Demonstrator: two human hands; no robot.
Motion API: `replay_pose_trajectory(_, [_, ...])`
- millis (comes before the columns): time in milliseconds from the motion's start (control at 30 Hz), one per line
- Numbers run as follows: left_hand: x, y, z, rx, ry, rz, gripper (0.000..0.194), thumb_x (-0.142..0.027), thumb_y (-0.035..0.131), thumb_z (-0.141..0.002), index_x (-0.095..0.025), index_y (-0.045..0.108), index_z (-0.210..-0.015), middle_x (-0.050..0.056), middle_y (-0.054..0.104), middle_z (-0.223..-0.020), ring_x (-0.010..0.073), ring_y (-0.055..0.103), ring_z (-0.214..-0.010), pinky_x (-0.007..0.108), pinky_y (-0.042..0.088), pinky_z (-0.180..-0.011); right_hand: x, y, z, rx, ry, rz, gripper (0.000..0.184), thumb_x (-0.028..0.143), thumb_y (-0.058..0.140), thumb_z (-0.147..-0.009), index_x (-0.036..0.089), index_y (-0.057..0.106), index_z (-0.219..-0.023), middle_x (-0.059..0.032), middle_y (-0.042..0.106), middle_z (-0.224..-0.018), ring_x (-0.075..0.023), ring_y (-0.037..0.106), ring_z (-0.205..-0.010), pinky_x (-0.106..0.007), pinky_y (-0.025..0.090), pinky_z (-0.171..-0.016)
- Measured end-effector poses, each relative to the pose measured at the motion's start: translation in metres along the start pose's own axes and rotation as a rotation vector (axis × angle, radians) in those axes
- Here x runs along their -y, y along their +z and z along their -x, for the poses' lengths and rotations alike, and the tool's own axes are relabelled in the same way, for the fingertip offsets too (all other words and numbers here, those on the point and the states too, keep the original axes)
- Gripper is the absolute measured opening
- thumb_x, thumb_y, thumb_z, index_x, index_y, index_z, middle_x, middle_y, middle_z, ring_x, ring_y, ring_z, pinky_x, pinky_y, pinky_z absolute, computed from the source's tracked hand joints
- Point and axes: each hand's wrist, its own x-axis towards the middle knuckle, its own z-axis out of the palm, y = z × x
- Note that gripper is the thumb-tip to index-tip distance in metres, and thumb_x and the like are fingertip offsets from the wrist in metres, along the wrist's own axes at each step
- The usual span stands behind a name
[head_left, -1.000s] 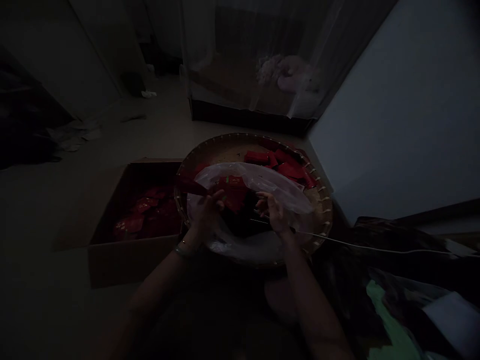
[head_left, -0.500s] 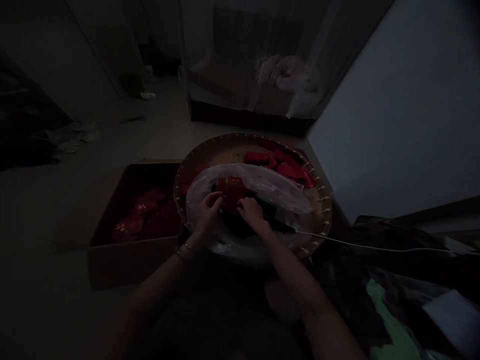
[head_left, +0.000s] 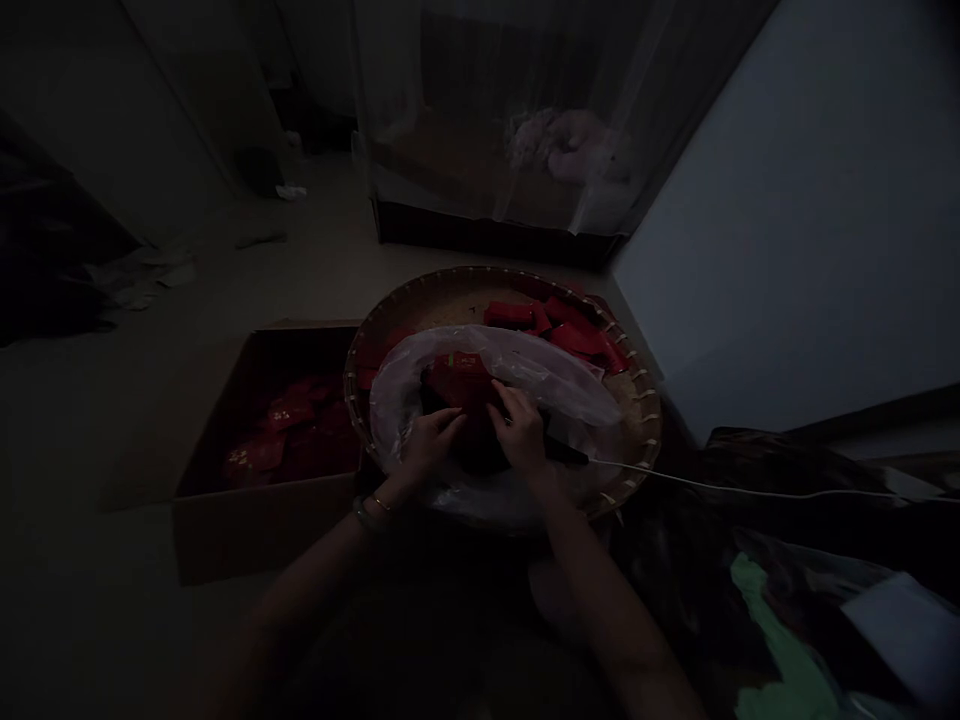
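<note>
In the dim head view, a red packet (head_left: 461, 368) with gold print sits inside a crumpled clear plastic bag (head_left: 551, 370) on a round woven tray (head_left: 651, 425). My left hand (head_left: 431, 440) is at the packet's lower left, thumb and fingers closed on its edge. My right hand (head_left: 521, 430) grips the right edge, its fingers bent and thumb toward the middle. Under the hands is a dark shape, too dark to make out. A black tapered piece (head_left: 566, 452) with a white cord (head_left: 720, 488) pokes out to the right of my right hand.
More red packets (head_left: 574, 335) lie at the tray's far right. A cardboard box (head_left: 262, 540) holding several red packets (head_left: 289, 410) stands at the left. A white wall (head_left: 787, 230) rises on the right, near dark bags and a green cloth (head_left: 776, 630).
My right hand has shifted slightly up and right, its fingers straightening along the packet's edge. My left hand has moved a little down and right. The tray and box stay put.
</note>
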Motion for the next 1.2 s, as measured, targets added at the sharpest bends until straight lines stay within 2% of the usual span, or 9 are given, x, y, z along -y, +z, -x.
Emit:
replay_pose_trajectory(200, [-0.01, -0.002, 0.0, 0.044, -0.02, 0.037, 0.024, -0.032, 0.058, -0.082, -0.018, 0.071, -0.096, 0.003, 0.073, -0.091, 0.0204, 0.068, -0.08, 0.028, 0.054, -0.069, 0.001, -0.002, 0.002, -0.046, -0.09, 0.071, 0.023, 0.024, 0.049, -0.09, 0.02, 0.066, -0.105, -0.0092, 0.063, -0.101, -0.0208, 0.054, -0.099, -0.037, 0.045, -0.091])
replay_pose_trajectory(333, [-0.009, -0.002, 0.002, 0.064, 0.038, -0.019, 0.024, -0.032, 0.057, -0.083, -0.019, 0.07, -0.099, 0.004, 0.073, -0.094, 0.0195, 0.068, -0.081, 0.028, 0.053, -0.073, -0.002, -0.009, 0.0, -0.064, -0.014, 0.127, 0.019, 0.036, 0.062, -0.082, 0.019, 0.067, -0.08, -0.007, 0.056, -0.085, -0.0208, 0.053, -0.085, -0.037, 0.048, -0.079])
replay_pose_trajectory(400, [-0.008, -0.002, 0.002, 0.056, 0.06, -0.045, 0.023, -0.031, 0.058, -0.082, -0.02, 0.07, -0.098, 0.004, 0.073, -0.094, 0.019, 0.067, -0.081, 0.028, 0.052, -0.074, -0.002, -0.013, 0.0, -0.04, -0.034, 0.183, 0.019, 0.035, 0.062, -0.082, 0.019, 0.066, -0.072, -0.0064, 0.053, -0.081, -0.0207, 0.051, -0.082, -0.037, 0.047, -0.075])
replay_pose_trajectory(500, [-0.011, -0.003, 0.002, 0.014, 0.031, -0.021, 0.02, -0.032, 0.059, -0.081, -0.02, 0.071, -0.092, 0.003, 0.073, -0.088, 0.0184, 0.067, -0.079, 0.027, 0.051, -0.071, 0.001, -0.018, 0.003, 0.04, -0.151, 0.195, 0.02, 0.025, 0.053, -0.088, 0.019, 0.065, -0.073, -0.0073, 0.056, -0.079, -0.0203, 0.05, -0.08, -0.036, 0.047, -0.075])
replay_pose_trajectory(633, [-0.019, -0.006, 0.0, -0.072, -0.077, 0.098, 0.021, -0.037, 0.063, -0.076, -0.017, 0.069, -0.079, 0.002, 0.07, -0.074, 0.0165, 0.064, -0.069, 0.024, 0.049, -0.061, 0.003, -0.019, 0.007, 0.091, -0.214, 0.019, 0.016, 0.02, 0.049, -0.089, 0.019, 0.065, -0.083, -0.0066, 0.063, -0.078, -0.0196, 0.055, -0.08, -0.035, 0.048, -0.076])
replay_pose_trajectory(767, [-0.02, -0.006, 0.0, -0.062, -0.096, 0.173, 0.021, -0.037, 0.067, -0.072, -0.016, 0.069, -0.075, 0.002, 0.069, -0.07, 0.0153, 0.063, -0.066, 0.023, 0.048, -0.06, 0.004, -0.018, 0.01, 0.118, -0.1, -0.18, 0.01, 0.024, 0.056, -0.084, 0.02, 0.065, -0.084, -0.0054, 0.068, -0.082, -0.0194, 0.061, -0.086, -0.034, 0.049, -0.079])
replay_pose_trajectory(967, [-0.016, -0.005, 0.0, -0.037, -0.059, 0.17, 0.02, -0.036, 0.07, -0.069, -0.017, 0.07, -0.077, 0.002, 0.07, -0.074, 0.0166, 0.064, -0.07, 0.026, 0.05, -0.065, 0.005, -0.021, 0.012, 0.279, 0.267, -0.305, 0.014, 0.031, 0.057, -0.08, 0.019, 0.064, -0.086, -0.0008, 0.068, -0.074, -0.0166, 0.062, -0.069, -0.027, 0.049, -0.065])
replay_pose_trajectory(1100, [-0.012, -0.006, -0.006, -0.056, -0.133, 0.293, 0.029, -0.041, 0.065, -0.073, -0.016, 0.071, -0.085, 0.004, 0.072, -0.081, 0.0177, 0.065, -0.074, 0.026, 0.052, -0.065, 0.001, -0.025, 0.013, 0.265, 0.352, -0.431, 0.024, 0.033, 0.055, -0.081, 0.018, 0.064, -0.098, -0.0043, 0.07, -0.087, -0.0191, 0.063, -0.079, -0.031, 0.05, -0.073])
replay_pose_trajectory(1200, [-0.008, -0.007, -0.01, 0.0, -0.173, 0.344, 0.034, -0.044, 0.061, -0.077, -0.016, 0.072, -0.093, 0.006, 0.072, -0.088, 0.0184, 0.066, -0.078, 0.025, 0.052, -0.065, -0.001, -0.025, 0.015, 0.408, 0.421, -0.566, 0.037, 0.04, 0.061, -0.077, 0.016, 0.064, -0.105, -0.0054, 0.071, -0.095, -0.0209, 0.064, -0.086, -0.034, 0.051, -0.078])
